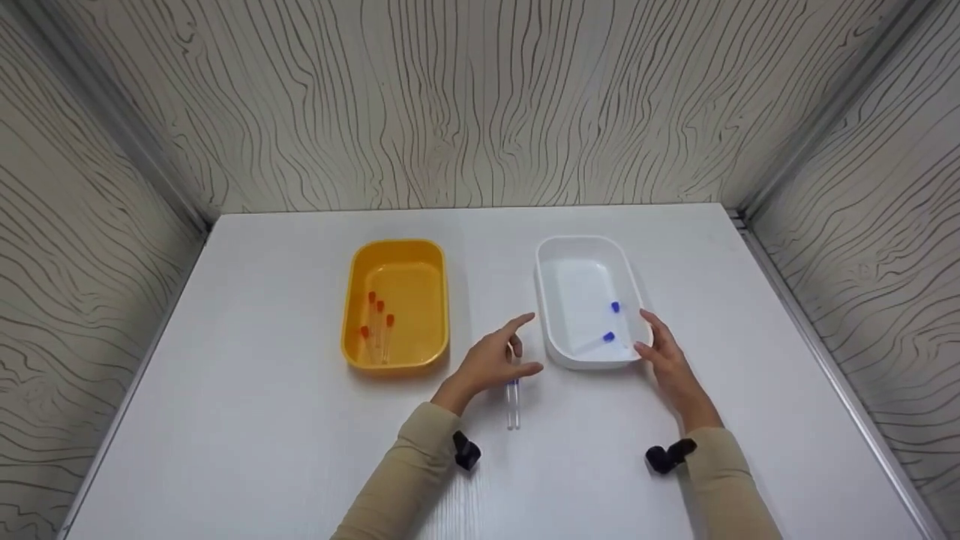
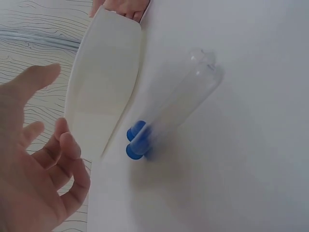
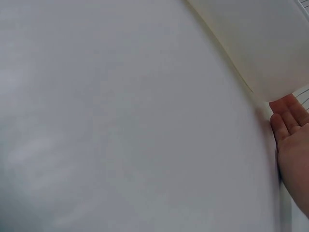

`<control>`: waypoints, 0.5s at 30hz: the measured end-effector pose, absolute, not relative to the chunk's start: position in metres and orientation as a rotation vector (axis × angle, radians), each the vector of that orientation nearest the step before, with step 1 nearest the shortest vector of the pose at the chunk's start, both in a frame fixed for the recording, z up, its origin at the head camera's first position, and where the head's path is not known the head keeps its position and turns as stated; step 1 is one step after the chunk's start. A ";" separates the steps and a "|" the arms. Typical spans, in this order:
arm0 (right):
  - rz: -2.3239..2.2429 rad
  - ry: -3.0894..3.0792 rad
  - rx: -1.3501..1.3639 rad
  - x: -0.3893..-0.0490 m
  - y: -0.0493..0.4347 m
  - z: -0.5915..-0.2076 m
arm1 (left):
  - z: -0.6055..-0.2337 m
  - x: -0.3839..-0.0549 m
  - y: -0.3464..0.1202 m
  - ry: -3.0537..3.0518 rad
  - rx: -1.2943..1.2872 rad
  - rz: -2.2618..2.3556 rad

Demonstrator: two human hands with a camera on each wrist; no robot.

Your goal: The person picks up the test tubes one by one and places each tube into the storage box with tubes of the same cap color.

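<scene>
My left hand [image 1: 491, 360] is held over the table with thumb and index finger spread, just left of the white tray [image 1: 587, 365], and nothing is between them. Under and beside it lie two clear test tubes [image 1: 513, 409] with blue caps, side by side; the left wrist view shows the tubes [image 2: 178, 101] whole, apart from the fingers. At the tray's front right corner, my right hand [image 1: 673, 367] touches the rim with its thumb and fingertips. Two blue-capped tubes [image 1: 609, 337] lie inside that tray.
To the left stands a yellow-orange tray [image 1: 420, 367] with several red-capped tubes [image 1: 381, 330] in it. Both trays rest on a white table [image 1: 262, 450], which meets wood-grain patterned panels [image 1: 465, 105] at the back and sides. A black wrist camera [image 1: 466, 454] sits at the left cuff.
</scene>
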State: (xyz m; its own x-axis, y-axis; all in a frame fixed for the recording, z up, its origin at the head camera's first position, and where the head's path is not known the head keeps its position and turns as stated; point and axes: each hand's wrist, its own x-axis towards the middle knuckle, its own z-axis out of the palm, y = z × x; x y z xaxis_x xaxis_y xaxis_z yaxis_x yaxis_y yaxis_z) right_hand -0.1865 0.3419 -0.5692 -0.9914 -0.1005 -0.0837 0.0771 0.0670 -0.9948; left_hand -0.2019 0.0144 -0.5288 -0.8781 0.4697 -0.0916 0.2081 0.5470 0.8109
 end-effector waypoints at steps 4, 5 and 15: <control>-2.045 2.202 -0.013 -0.187 0.342 -0.569 | -0.530 -0.195 0.008 2.503 0.605 1.215; -2.038 2.207 -0.010 -0.186 0.342 -0.569 | -0.531 -0.193 0.006 2.508 0.616 1.207; -2.053 2.189 -0.021 -0.187 0.343 -0.569 | -0.542 -0.173 -0.011 2.553 0.641 1.190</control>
State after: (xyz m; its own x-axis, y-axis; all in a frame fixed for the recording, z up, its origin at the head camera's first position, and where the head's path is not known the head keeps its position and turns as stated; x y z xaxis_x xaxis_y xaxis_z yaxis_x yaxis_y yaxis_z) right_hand -0.1873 0.3429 -0.5691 -0.9901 -0.1059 -0.0925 0.0855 0.0684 -0.9940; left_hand -0.1726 -0.0109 -0.5422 -0.8713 0.4889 -0.0413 0.2829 0.5694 0.7718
